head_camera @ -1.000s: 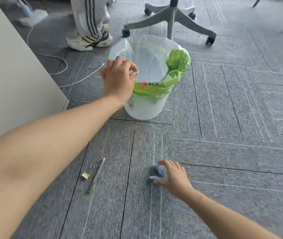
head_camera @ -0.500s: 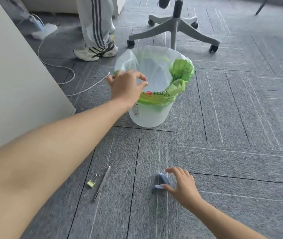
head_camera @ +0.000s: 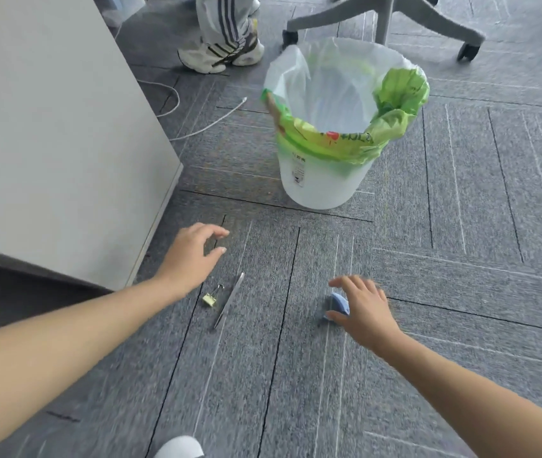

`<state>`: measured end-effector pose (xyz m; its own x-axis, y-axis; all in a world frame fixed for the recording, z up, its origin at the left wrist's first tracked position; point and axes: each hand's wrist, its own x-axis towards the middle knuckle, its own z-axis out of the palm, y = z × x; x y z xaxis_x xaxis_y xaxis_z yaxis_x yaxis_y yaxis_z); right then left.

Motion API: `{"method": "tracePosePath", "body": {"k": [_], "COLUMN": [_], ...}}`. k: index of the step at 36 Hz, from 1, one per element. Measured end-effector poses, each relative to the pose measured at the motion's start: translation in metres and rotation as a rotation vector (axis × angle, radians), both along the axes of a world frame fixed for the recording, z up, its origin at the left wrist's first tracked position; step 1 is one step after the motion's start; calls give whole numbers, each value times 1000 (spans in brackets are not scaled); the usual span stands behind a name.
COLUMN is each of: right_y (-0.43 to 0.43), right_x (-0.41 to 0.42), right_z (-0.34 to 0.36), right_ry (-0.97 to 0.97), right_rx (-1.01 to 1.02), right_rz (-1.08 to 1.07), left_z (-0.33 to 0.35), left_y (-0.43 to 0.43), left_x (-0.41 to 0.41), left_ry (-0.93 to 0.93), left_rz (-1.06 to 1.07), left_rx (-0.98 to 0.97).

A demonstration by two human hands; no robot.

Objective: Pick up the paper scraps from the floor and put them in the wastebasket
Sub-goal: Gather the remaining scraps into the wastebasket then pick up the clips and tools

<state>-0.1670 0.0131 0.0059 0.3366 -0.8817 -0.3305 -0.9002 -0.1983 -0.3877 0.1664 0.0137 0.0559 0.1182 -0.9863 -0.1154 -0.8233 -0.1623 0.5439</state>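
Head view — one angle.
Left hand [head_camera: 190,256]: centre-left, low over the carpet, fingers loosely curled, holding nothing.
Right hand [head_camera: 367,309]: lower centre-right — fingers spread over the blue paper scrap [head_camera: 339,301], not clamped on it.
Wastebasket [head_camera: 319,183]: upper centre, well apart.

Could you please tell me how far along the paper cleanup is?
Done: nothing certain; what the wastebasket holds is unclear. In hand: the right hand touches a blue paper scrap on the carpet; the left hand hovers empty. Left: lifting that scrap and binning it.
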Motion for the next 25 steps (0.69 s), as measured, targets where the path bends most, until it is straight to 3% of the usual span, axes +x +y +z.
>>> {"method": "tracePosePath", "body": {"k": [4,7,17,21,25], "right_y": [2,5,15,14,4], "right_x": [2,1,-1,-4,-4], "right_z": [-6,-10,-27,-31,-26], "right_ry": [66,99,153,80,-44], "right_rx": [0,17,-46,-102,7], "right_rz": [21,15,29,27,-117], "left_z": [-42,-66,-80,-76,-68], "left_y": [35,53,51,47,37], "left_x": [8,3,1,4,4], "left_ry": [39,39,-81,-72,9], "left_rz": [230,269,202,245,306], "left_rx": [226,310,283,296,289]}}
